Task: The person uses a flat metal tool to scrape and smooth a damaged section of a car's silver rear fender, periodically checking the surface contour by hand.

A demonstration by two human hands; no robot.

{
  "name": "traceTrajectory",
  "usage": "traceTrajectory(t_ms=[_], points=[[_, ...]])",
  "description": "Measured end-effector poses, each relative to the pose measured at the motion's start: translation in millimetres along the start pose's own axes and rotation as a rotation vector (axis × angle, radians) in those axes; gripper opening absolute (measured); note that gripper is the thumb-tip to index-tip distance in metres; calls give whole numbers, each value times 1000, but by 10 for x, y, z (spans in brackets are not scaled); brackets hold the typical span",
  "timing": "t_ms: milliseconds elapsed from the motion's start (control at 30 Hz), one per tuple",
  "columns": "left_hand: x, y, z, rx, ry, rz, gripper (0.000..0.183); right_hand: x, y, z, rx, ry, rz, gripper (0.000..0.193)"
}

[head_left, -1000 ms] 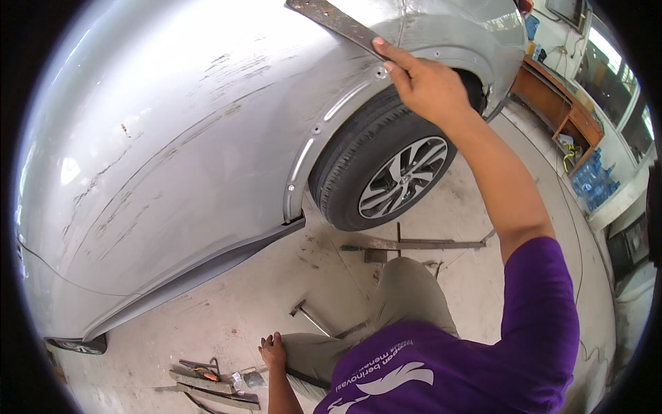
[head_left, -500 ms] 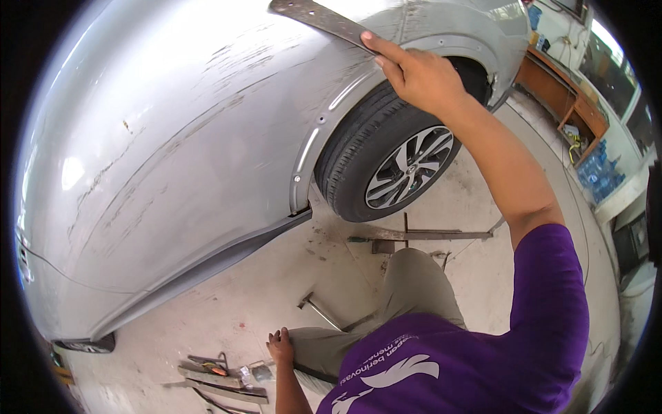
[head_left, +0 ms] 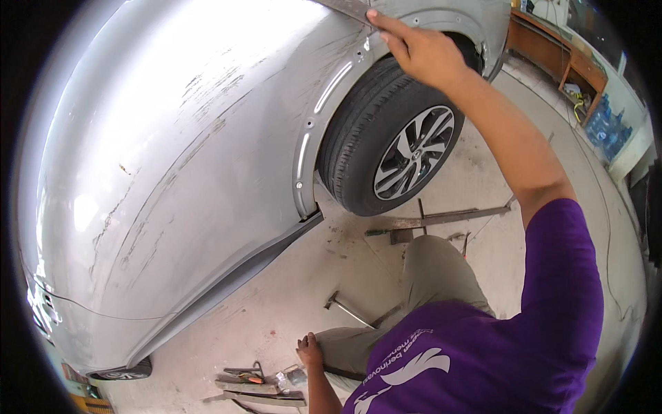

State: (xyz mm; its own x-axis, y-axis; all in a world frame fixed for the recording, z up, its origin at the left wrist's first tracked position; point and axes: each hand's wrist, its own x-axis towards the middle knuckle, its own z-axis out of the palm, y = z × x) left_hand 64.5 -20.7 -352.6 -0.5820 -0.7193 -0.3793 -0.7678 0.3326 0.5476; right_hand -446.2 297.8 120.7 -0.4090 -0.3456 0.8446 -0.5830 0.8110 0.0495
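Observation:
A flat, dark metal bar (head_left: pixel 348 8) lies against the silver car's scratched body panel, above the wheel arch. My right hand (head_left: pixel 424 55) grips its near end, index finger stretched along it; the bar's far end is cut off by the top of the picture. Dark scratches run across the panel (head_left: pixel 227 138) to the left of the bar. Below my right forearm is the car's tyre (head_left: pixel 355 131) with its alloy wheel (head_left: pixel 415 153). My left hand (head_left: pixel 310 350) rests at my bent knee, fingers loosely apart, holding nothing.
A hammer (head_left: pixel 352 310) lies on the floor by my leg. Several metal bars and tools (head_left: pixel 258 386) lie near my left hand. A long metal bar (head_left: pixel 455 217) lies below the wheel. A wooden desk (head_left: pixel 552 45) and blue water bottles (head_left: pixel 607 131) stand at right.
My right hand has moved up over the panel with the metal bar, so less of the bar shows. The whole view has shifted and turned a little. My left hand stays at the knee.

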Motion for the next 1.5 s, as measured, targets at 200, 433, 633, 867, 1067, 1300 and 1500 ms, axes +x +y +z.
traceTrajectory(t_ms=[200, 433, 633, 867, 1067, 1300, 1500], points=[[-71, -71, -89, -28, 41, -37, 64, -158, 99, -89, 255, 153, -6, 38], [18, -165, -82, 59, 40, 2, 65, -99, 17, -194, 198, 40, 13, 40], [-68, 45, -43, -4, 56, -31, 66, -60, -62, -213, 137, -19, -92, 40], [-65, 63, -48, 57, 65, -30, 68, 35, -194, -85, 56, -30, -255, 44], [80, -267, 53, 71, -5, 45, 69, -18, -226, 50, 85, -56, -224, 42], [-29, -46, 30, 18, 14, -36, 63, -305, 18, -1, 68, -15, -115, 44], [-56, -114, 57, 72, -29, -40, 60, -371, 350, 131, -9, -47, -12, 40]])
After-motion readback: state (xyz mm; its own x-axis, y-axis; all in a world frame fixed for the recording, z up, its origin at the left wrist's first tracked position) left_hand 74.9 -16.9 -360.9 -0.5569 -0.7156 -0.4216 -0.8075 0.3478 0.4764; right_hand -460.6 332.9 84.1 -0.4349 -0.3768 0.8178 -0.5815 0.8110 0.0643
